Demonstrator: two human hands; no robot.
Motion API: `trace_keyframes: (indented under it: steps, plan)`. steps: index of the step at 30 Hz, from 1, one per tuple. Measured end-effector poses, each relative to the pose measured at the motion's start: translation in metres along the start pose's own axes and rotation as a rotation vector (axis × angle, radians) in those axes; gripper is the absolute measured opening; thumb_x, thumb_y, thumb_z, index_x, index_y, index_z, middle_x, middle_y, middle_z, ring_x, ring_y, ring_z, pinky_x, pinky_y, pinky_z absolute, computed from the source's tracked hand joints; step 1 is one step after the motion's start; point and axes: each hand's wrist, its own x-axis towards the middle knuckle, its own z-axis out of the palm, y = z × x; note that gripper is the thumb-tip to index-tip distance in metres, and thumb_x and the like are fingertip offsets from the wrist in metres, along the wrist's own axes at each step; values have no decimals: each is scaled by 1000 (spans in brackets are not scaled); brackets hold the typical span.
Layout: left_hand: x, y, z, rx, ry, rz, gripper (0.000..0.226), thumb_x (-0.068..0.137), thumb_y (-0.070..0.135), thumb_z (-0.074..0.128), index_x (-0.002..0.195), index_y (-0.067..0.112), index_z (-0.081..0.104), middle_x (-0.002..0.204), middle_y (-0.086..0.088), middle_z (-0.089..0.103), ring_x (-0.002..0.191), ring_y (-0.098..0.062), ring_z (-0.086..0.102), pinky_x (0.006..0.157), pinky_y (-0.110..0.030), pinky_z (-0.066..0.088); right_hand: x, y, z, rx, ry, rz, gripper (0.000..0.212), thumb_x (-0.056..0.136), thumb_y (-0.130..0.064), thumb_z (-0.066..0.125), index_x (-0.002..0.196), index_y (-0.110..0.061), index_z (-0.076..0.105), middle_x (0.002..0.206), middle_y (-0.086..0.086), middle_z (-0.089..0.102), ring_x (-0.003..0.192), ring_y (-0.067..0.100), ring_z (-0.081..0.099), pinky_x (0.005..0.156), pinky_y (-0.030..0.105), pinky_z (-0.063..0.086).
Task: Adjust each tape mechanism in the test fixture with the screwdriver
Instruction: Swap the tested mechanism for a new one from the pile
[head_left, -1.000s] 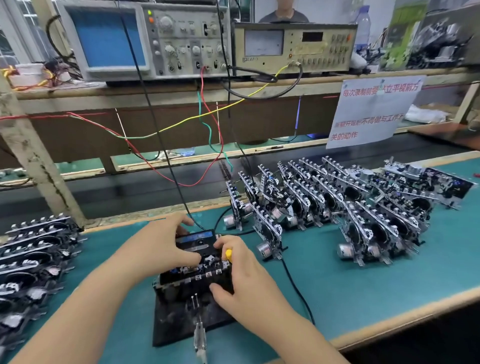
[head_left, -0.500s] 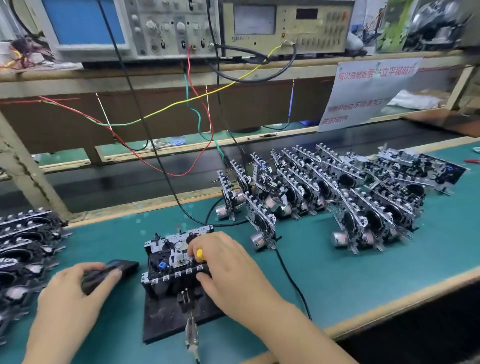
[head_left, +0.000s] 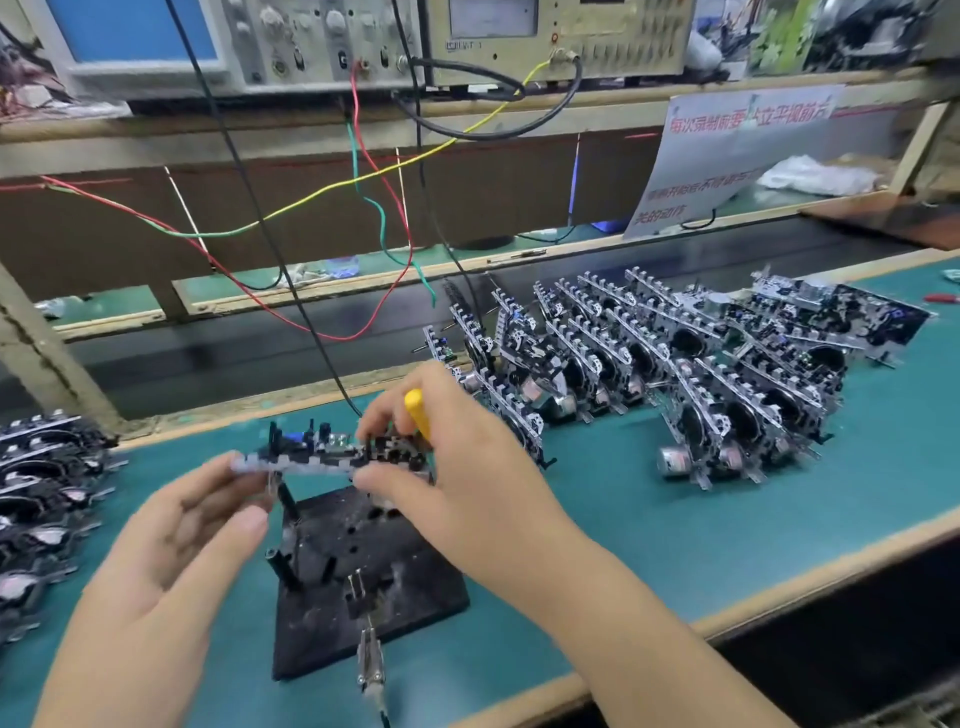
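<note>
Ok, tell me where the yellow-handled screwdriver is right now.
In the head view, the yellow-handled screwdriver sits tucked in the right hand, centre frame, just above the tape mechanism that both hands hold over the black test fixture.

The right hand (head_left: 467, 467) is seen reaching in from the lower right, its forearm bare and slanted up toward the middle of the view. Its fingers are curled, with the thumb and fingertips pinched on the right end of what is being held, and a yellow handle is tucked against the palm. The left hand (head_left: 171, 545) is raised from the lower left, palm turned up and inward. Its fingers are stretched forward with slight bend, the fingertips placed at the left end; the exact contact is blurred.
</note>
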Motion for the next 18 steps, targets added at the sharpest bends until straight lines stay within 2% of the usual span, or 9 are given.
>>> trace_keyframes:
  steps: [2, 4, 5, 7, 9, 12, 15, 17, 18]
  plan:
    - [-2, 22, 17, -113, -44, 4, 39, 78, 23, 65, 115, 34, 72, 119, 8, 73, 104, -11, 72, 86, -21, 56, -9, -10, -19, -8, 80, 28, 47, 86, -25, 78, 87, -37, 33, 99, -11, 66, 83, 12, 57, 77, 32, 47]
    - [-4, 37, 42, -208, -160, -73, 47, 64, 16, 79, 107, 33, 77, 116, 3, 75, 99, -16, 75, 80, -21, 59, -24, -12, -43, 7, 140, 122, 43, 81, -30, 81, 86, -33, 39, 92, -9, 68, 73, 14, 60, 69, 35, 51]
    - [-7, 44, 58, -248, -229, -138, 50, 60, 7, 79, 103, 33, 79, 115, 0, 75, 98, -19, 75, 79, -23, 60, -32, -11, -55, 13, 144, 193, 44, 78, -34, 82, 83, -34, 39, 89, -9, 69, 69, 13, 62, 66, 35, 52]
    - [-14, 52, 89, -303, -388, -263, 43, 60, 18, 78, 101, 30, 80, 114, 0, 76, 102, -21, 74, 84, -26, 59, -48, -5, -80, -37, 93, 348, 44, 71, -43, 81, 77, -34, 38, 85, -11, 71, 65, 10, 64, 64, 32, 53]
    - [-19, 58, 120, -278, -573, -323, 53, 56, 34, 79, 108, 30, 78, 114, 7, 75, 108, -15, 72, 91, -30, 59, -60, 5, -102, -145, 67, 482, 44, 64, -48, 79, 79, -31, 41, 83, -15, 71, 65, 7, 64, 63, 29, 53]
    - [-13, 60, 166, -312, -685, -383, 50, 70, 28, 72, 120, 25, 70, 120, 6, 73, 116, -9, 67, 104, -34, 51, -70, 31, -123, -255, 226, 582, 45, 63, -46, 80, 82, -27, 43, 80, -18, 71, 63, 2, 64, 61, 31, 50]
    - [-2, 57, 207, -470, -663, -495, 56, 73, 26, 68, 129, 22, 64, 128, 7, 67, 126, -10, 58, 108, -34, 46, -72, 66, -121, -359, 374, 617, 45, 72, -35, 86, 85, -24, 45, 81, -12, 70, 67, 4, 65, 63, 27, 48]
    - [-4, 44, 227, -429, -695, -511, 49, 80, 33, 73, 127, 31, 60, 124, 22, 61, 118, 4, 54, 108, -33, 40, -76, 89, -113, -403, 372, 666, 42, 78, -24, 87, 93, -17, 49, 92, -4, 68, 80, 19, 67, 69, 34, 49]
    - [-7, 35, 235, -387, -709, -505, 36, 88, 38, 71, 122, 35, 61, 117, 30, 60, 107, 13, 53, 107, -34, 37, -78, 99, -110, -429, 364, 684, 41, 80, -20, 85, 98, -14, 50, 94, 1, 66, 85, 27, 67, 72, 39, 50]
